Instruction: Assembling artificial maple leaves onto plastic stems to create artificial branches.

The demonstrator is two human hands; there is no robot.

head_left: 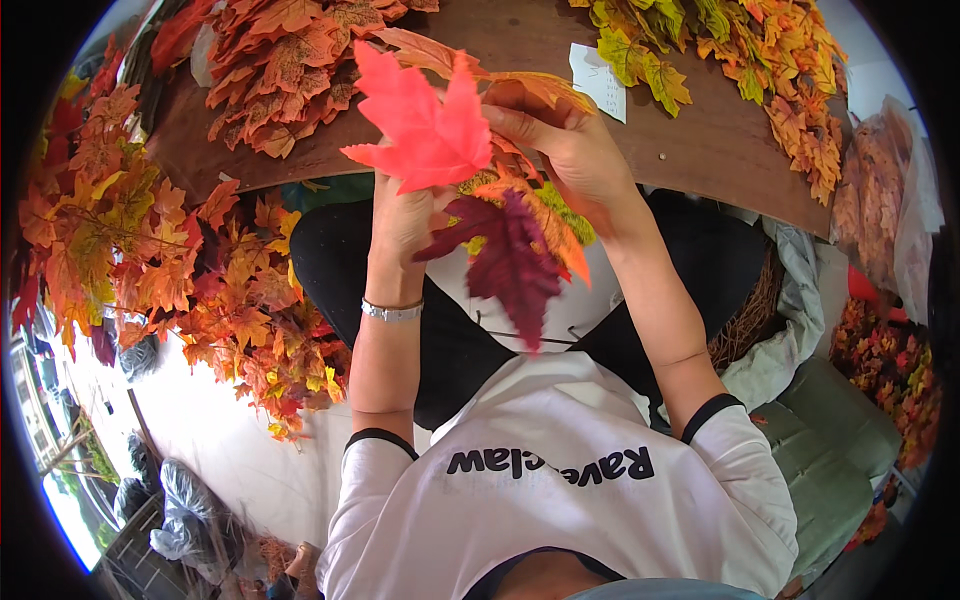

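Both my hands are raised in front of my lap around a small spray of artificial maple leaves. The bright red leaf (425, 125) covers most of my left hand (402, 215), which appears closed round the spray; its fingers are largely hidden. A dark purple leaf (512, 262) hangs below, over orange and yellow-green ones. My right hand (590, 165) has thumb and fingers bent together on an orange leaf (545, 88) at the top of the spray. The stems inside the grip cannot be made out.
Before me stands a brown wooden table (690, 150) with a pile of orange-red leaves (290, 80), yellow-green leaves (645, 60) and a white paper slip (598, 82). Leaf garlands (140, 230) hang at left. At right are a plastic bag of leaves (880, 190) and a green seat (830, 430).
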